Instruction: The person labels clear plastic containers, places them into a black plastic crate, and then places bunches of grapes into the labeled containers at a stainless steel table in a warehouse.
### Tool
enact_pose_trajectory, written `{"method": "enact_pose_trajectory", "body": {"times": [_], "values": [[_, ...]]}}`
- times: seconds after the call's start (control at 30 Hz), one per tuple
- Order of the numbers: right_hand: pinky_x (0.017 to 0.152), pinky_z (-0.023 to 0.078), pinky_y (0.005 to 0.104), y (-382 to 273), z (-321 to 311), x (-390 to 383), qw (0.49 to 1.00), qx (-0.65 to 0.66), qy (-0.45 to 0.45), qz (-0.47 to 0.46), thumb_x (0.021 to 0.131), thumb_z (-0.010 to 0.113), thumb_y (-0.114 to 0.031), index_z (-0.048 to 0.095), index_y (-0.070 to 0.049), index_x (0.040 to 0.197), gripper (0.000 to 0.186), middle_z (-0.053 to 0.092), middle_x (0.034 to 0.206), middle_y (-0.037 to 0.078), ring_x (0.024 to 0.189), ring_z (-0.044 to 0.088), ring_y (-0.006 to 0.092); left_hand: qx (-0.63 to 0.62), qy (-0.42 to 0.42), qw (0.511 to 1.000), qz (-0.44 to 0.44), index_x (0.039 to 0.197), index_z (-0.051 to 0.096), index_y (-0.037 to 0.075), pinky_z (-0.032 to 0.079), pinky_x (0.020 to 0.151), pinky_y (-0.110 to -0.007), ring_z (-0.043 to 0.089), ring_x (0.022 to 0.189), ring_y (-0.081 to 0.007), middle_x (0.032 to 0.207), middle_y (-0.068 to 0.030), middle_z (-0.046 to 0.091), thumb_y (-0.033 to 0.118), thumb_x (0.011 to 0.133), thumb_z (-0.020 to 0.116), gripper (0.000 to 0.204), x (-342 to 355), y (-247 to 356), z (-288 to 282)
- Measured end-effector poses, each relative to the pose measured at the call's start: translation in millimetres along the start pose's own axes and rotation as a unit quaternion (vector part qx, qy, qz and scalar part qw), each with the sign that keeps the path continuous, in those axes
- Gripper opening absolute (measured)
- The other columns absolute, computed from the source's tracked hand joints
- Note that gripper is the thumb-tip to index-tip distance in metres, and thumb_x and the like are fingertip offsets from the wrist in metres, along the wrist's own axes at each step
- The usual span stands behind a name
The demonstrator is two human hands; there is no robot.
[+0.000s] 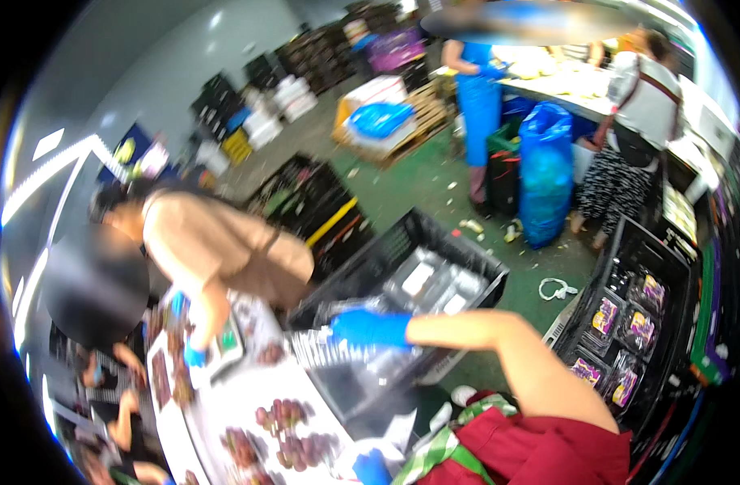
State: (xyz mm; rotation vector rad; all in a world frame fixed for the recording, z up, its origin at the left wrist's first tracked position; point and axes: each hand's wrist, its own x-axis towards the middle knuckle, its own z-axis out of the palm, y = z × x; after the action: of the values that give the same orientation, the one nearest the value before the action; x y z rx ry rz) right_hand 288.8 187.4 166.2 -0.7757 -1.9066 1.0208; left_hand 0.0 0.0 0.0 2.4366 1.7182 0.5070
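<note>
on the left, red grapes (281,414) sit bunched on the white counter (216,390), the blue-gloved left hand (372,467) low near them, its grip impossible to tell. now the right hand (372,329), laid over clear containers (311,349) at the black crate (370,271), grip hidden too, with purple-labelled packs (604,315) out far right!

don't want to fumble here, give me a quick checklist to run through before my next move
1. Right hand gloved: ok, in blue.
2. Right hand's grip: cannot tell; blur hides whether it closes on the clear plastic containers.
3. Left hand fully in view: not ok, the lower edge cuts it off.
4. Black crate stocked: ok, more containers lie inside.
5. Grape bunches on the white table: ok, several lie there.
6. Co-worker's gloved hand apart from the right hand: ok.
</note>
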Motion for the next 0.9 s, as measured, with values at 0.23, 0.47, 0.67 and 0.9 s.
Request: {"method": "enact_pose_trajectory", "body": {"times": [0.23, 0.47, 0.67, 0.9], "values": [[0.037, 0.043, 0.0251, -118, -27, 30, 0.933, -0.089, -0.185, 0.297, 0.084, 0.041, -0.040, 0.058, -0.002, 0.068, 0.045, 0.055, 0.057, 0.007, 0.043, 0.053, 0.0147, -0.625, 0.131, 0.708, -0.301, 0.081, 0.059, -0.002, 0.038, 0.056, -0.020, 0.049, 0.061, -0.0076, 0.070, -0.0013, 0.057, 0.006, 0.073, 0.055, 0.012, 80, 145, -116], [0.038, 0.044, 0.0256, -120, -25, 9, 0.920, -0.055, -0.158, 0.355, 0.083, 0.042, -0.039, 0.056, 0.000, 0.068, 0.044, 0.057, 0.061, 0.008, 0.043, 0.052, 0.0144, -0.640, 0.133, 0.707, -0.269, 0.084, 0.060, -0.001, 0.040, 0.057, -0.019, 0.052, 0.061, -0.0065, 0.073, -0.0035, 0.060, 0.014, 0.076, 0.060, 0.017, 87, 148, -118], [0.035, 0.043, 0.0246, -128, -18, 2, 0.911, -0.060, -0.164, 0.374, 0.083, 0.044, -0.038, 0.056, 0.000, 0.067, 0.043, 0.055, 0.055, 0.008, 0.039, 0.051, 0.0141, -0.614, 0.153, 0.720, -0.284, 0.085, 0.060, -0.002, 0.042, 0.055, -0.019, 0.053, 0.059, -0.0074, 0.073, -0.0053, 0.061, 0.011, 0.075, 0.060, 0.017, 88, 149, -125], [0.036, 0.044, 0.0250, -128, -16, -5, 0.926, -0.042, -0.157, 0.341, 0.083, 0.044, -0.038, 0.056, 0.000, 0.067, 0.042, 0.054, 0.055, 0.009, 0.041, 0.053, 0.0152, -0.624, 0.160, 0.717, -0.265, 0.086, 0.060, -0.002, 0.043, 0.056, -0.020, 0.054, 0.061, -0.0078, 0.073, -0.0049, 0.061, 0.009, 0.075, 0.060, 0.016, 85, 147, -116]]}}
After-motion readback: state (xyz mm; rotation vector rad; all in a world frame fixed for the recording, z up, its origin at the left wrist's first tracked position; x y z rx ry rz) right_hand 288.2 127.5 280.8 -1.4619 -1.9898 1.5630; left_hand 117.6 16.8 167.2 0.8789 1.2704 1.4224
